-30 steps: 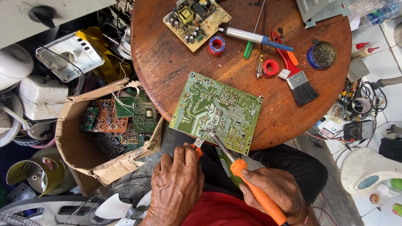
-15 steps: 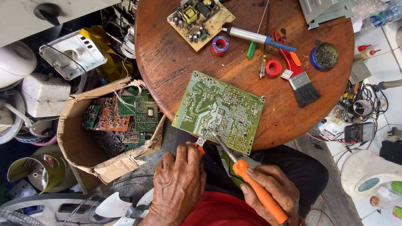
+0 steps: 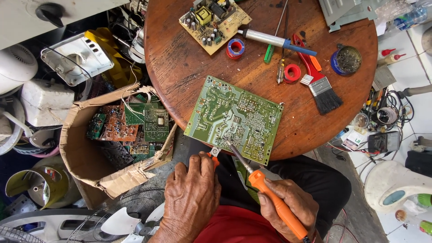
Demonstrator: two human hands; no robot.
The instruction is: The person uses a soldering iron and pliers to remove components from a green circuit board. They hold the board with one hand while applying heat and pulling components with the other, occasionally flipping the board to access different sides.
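A green circuit board (image 3: 234,118) lies solder side up at the near edge of the round wooden table (image 3: 180,63). My right hand (image 3: 290,208) grips an orange-handled soldering iron (image 3: 274,202) whose tip rests on the board's near edge. My left hand (image 3: 191,198) is closed on a small orange-handled tool (image 3: 214,155) whose metal end touches the board's near edge, just left of the iron's tip. Most of that tool is hidden under my fingers.
On the far half of the table lie a tan circuit board (image 3: 215,23), solder reels (image 3: 235,47), a desoldering pump (image 3: 276,40), a paintbrush (image 3: 317,81) and a round tin (image 3: 345,60). A torn cardboard box (image 3: 85,157) of boards stands left of the table.
Both hands and tools stay at the board's near edge. The view has shifted slightly; the soldering iron's tip stays at the same spot.
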